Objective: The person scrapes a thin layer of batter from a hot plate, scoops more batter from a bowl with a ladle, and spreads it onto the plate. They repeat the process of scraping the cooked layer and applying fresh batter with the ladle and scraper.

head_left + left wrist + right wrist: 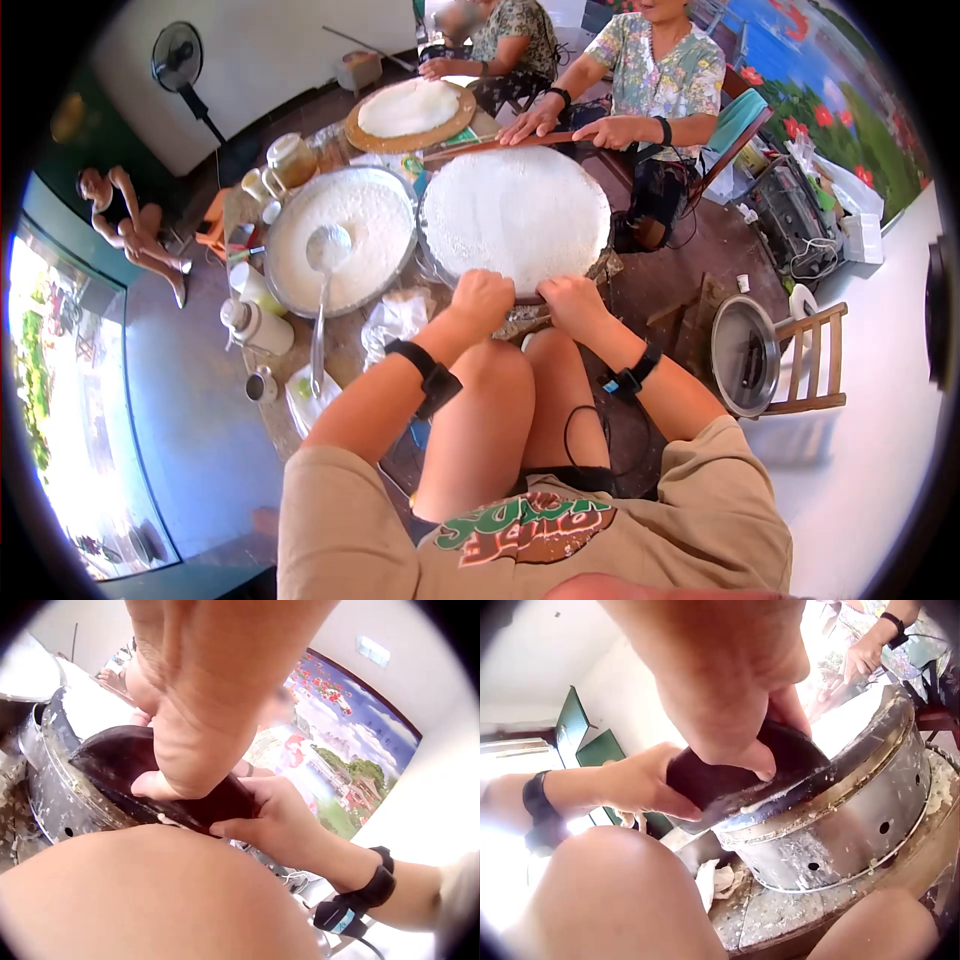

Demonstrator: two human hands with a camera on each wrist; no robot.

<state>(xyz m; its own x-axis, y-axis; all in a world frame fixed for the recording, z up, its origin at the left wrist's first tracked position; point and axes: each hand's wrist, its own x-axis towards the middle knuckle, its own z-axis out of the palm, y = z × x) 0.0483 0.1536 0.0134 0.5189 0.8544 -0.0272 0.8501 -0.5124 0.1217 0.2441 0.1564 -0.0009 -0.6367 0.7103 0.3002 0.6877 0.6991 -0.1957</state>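
Observation:
My left hand (484, 300) and right hand (573, 303) sit side by side at the near rim of a round griddle. A thin white sheet of batter (515, 220) covers its top. Between them both hands grip a dark brown, curved-edged board (112, 754), thumbs on the near face and fingers behind it. In the right wrist view the board (712, 787) leans against the griddle's rim, over its perforated metal drum (817, 851). Across the griddle, another person's hands (610, 132) hold a long wooden stick (470, 150) along the far rim.
Left of the griddle stands a wide basin of white batter (365, 215) with a ladle (322, 300) in it. A white thermos (262, 328) and a crumpled plastic bag (395, 320) are nearby. Beyond lies a round board (466, 108) with another white sheet. A metal basin (722, 350) rests at right.

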